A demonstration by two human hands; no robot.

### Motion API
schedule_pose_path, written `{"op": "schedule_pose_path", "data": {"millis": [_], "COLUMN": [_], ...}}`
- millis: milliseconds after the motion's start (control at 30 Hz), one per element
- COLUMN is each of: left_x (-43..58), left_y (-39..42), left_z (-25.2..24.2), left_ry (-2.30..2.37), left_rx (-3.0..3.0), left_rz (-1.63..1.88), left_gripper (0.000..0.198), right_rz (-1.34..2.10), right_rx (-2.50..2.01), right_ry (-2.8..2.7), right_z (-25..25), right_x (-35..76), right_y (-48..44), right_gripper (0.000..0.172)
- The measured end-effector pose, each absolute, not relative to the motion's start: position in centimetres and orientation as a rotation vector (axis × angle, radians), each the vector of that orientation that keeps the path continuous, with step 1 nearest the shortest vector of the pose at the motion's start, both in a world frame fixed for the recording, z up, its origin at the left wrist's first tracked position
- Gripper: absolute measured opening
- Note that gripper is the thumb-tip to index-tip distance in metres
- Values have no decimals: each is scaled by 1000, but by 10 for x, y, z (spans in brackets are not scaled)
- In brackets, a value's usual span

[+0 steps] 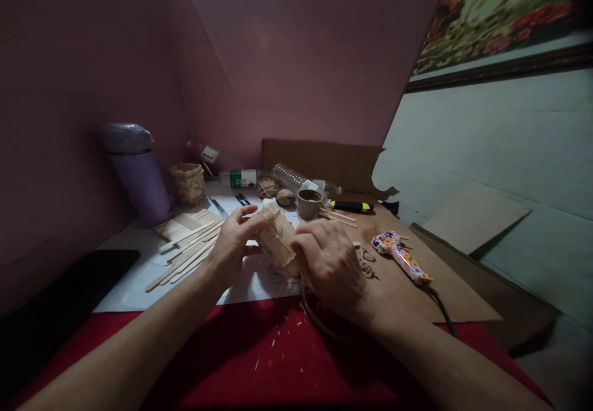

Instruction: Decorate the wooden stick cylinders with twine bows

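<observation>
"Where is the piece being handled?"

"At the centre of the frame: a pale, rough-edged tubular piece faced with wood point(275, 238), tilted, held above a white sheet point(123, 290)."

"And the left hand point(231, 238)?"

"Curved round the piece's upper left end, thumb and fingers parted to grip it."

"The right hand point(331, 266)?"

"Fingers bent and drawn together at the lower right end. The tips are hidden, so I can't tell whether they pinch the wood or the thin brown cord point(307, 311) looping down just beside them."

"What lies nearby?"

"Left of centre, a fanned batch of flat pale wooden sticks point(192, 247), with a round wood-clad cup point(188, 185) behind. Just above the right hand stands a small greyish-brown round cup point(309, 206). Right of centre, a flower-patterned glue gun point(401, 256) rests on flat brown cardboard point(449, 300)."

"And at the bottom?"

"Small pale splinters point(273, 342) scattered over a deep red cloth point(208, 361)."
</observation>
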State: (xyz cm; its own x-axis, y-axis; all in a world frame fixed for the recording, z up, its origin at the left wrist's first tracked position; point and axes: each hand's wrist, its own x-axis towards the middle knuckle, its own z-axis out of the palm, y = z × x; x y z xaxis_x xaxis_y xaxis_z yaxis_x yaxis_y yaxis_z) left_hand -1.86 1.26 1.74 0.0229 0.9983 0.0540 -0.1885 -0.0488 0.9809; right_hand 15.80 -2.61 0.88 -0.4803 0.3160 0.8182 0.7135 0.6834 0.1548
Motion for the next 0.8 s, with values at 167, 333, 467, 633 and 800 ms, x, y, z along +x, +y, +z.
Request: {"op": "schedule_pose_path", "data": {"millis": [167, 333, 467, 633, 800], "left_x": [-23, -28, -29, -28, -23], "left_y": [15, 22, 25, 22, 18], "left_z": [20, 22, 21, 21, 21], "left_ry": [1026, 1030, 1055, 1060, 1098], "left_rx": [1079, 976, 924, 945, 1032], "left_rz": [1316, 1359, 1387, 1326, 1295], "left_gripper": [42, 36, 34, 37, 39], "right_rz": [219, 550, 285, 43, -187], "right_rx": [-707, -667, -663, -908, -824], "right_ry": [-1730, -1250, -1052, -1542, -1987], "right_z": [8, 15, 26, 17, -2], "right_x": [157, 169, 191, 186, 164], "right_y": [-31, -14, 5, -4, -15], "right_gripper": [7, 15, 17, 7, 21]}}
